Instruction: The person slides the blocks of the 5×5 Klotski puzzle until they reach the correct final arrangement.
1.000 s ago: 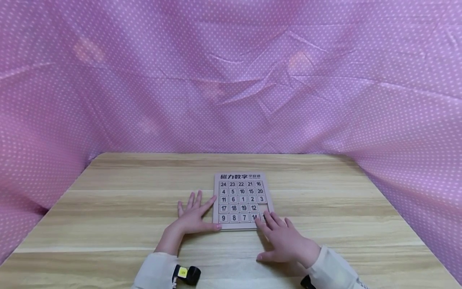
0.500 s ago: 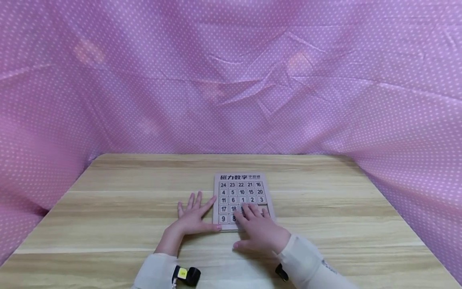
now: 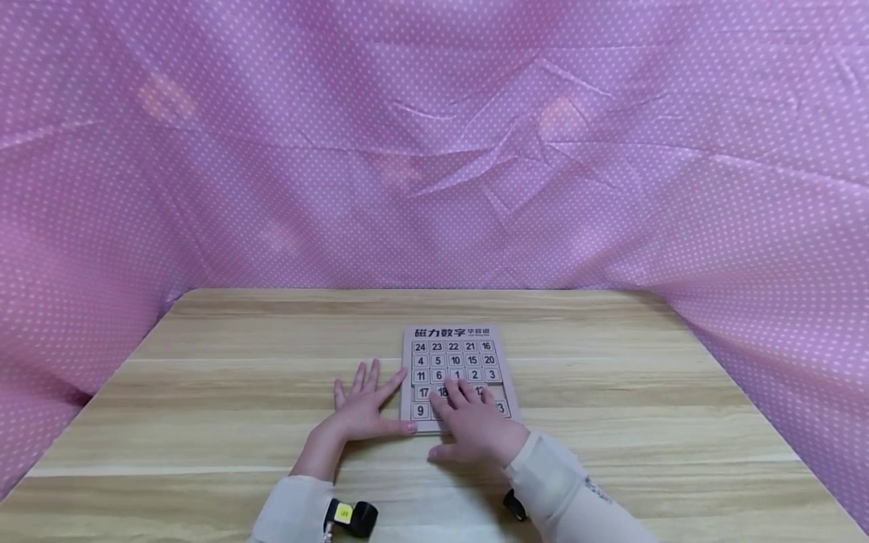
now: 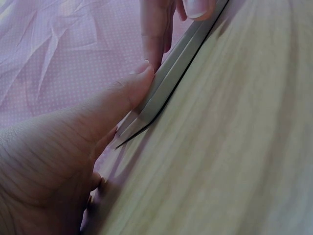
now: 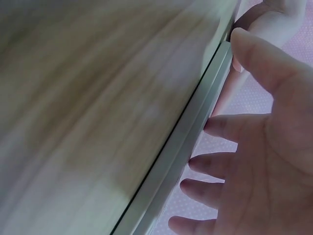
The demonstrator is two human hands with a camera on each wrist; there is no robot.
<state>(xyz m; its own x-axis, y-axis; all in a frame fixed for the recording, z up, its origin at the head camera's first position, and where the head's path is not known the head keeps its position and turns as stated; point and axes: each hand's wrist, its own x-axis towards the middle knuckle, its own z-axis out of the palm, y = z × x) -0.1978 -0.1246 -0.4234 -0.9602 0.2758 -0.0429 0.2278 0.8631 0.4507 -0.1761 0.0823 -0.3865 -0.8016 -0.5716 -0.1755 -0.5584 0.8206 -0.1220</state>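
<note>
A flat number sliding puzzle (image 3: 451, 332) with a pale frame and printed number tiles lies on the table. My left hand (image 3: 363, 413) spreads its fingers at the puzzle's left side, thumb at the near-left corner and index fingertip at the left edge. In the left wrist view the thumb (image 4: 129, 88) rests against the puzzle's side. My right hand (image 3: 478, 431) lies over the lower rows, straight fingertips on the fourth row and covering several tiles. Tile 17 (image 3: 424, 393) stands slightly right of the column above it. A gap shows at that row's right end, beside tile 12 (image 3: 480, 391).
The wood-grain table (image 3: 258, 324) stretches out around the puzzle. A pink dotted cloth (image 3: 434, 188) hangs behind it and along both sides. A black wrist camera (image 3: 363, 519) is strapped to the left sleeve.
My right hand has moved left from the puzzle's lower right corner onto the fourth row. Tiles in that row have shifted slightly right, narrowing the gap. The left hand stays put.
</note>
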